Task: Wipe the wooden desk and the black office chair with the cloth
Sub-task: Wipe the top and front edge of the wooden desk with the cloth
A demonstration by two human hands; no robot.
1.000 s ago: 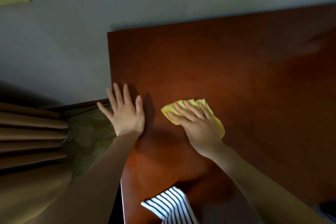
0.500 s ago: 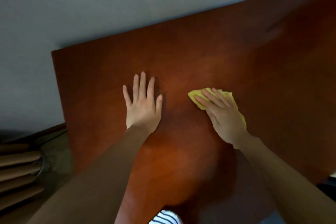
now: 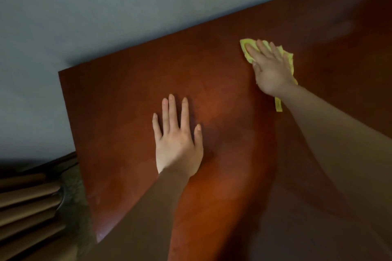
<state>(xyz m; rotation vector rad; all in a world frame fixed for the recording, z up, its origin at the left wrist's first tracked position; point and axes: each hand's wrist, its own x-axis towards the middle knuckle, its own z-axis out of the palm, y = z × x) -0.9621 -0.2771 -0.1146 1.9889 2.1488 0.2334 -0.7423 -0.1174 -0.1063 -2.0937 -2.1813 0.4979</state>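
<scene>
Desk: reddish-brown wood, plain, brighter orange sheen toward 6 o'clock. Cloth, 1 o'clock: pale yellow, plain. Wall, 11 o'clock: flat grey-blue. Curtain, 8 o'clock: tan-brown, banded folds. Carpet beside it: olive, mottled.

Likely a home or hotel room: wooden desk against a plain wall beyond the fingers, with a pleated curtain and carpet to their left.

two hands: left hand, right hand; one cloth; one wooden desk; one curtain
</scene>
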